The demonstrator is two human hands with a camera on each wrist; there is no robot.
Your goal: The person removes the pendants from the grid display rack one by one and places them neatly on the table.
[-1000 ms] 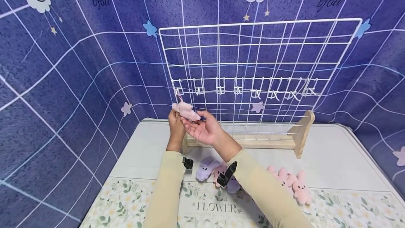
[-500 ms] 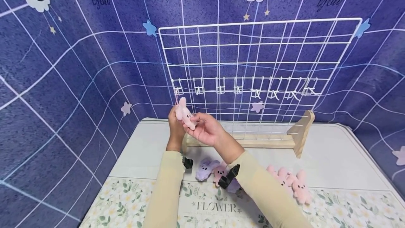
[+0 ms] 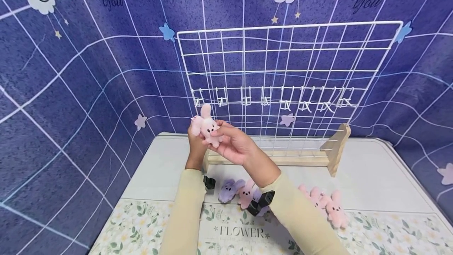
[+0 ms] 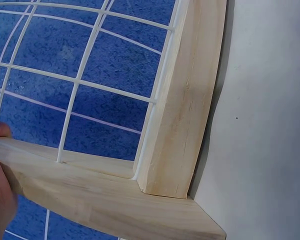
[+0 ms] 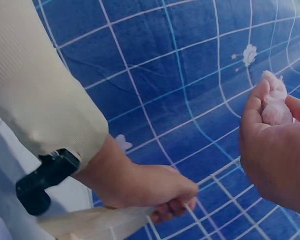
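My right hand (image 3: pixel 235 143) pinches a small pink plush rabbit (image 3: pixel 212 131) between thumb and fingers, its face toward the head camera. A bit of pink cord (image 3: pixel 194 119) shows at the rabbit's left, below the leftmost hook (image 3: pixel 199 101) of the white wire rack (image 3: pixel 279 72). In the right wrist view the same rabbit (image 5: pixel 276 110) sits within the fingers of my right hand (image 5: pixel 272 155). My left hand (image 5: pixel 150 185) grips the wooden stand (image 5: pixel 102 222) at the rack's left end; in the head view it is partly behind the rabbit.
A row of white hooks (image 3: pixel 265 100) hangs across the rack. On the table lie a purple plush rabbit (image 3: pixel 227 190), a pink one (image 3: pixel 246 195) and, further right, several pink plush rabbits (image 3: pixel 337 212). A floral mat (image 3: pixel 141 223) covers the front. Behind hangs a blue cloth (image 3: pixel 116 70).
The rabbit has turned from lying sideways over my right fingers to upright with its face showing. My right thumb has come over it. The left hand stays at the stand.
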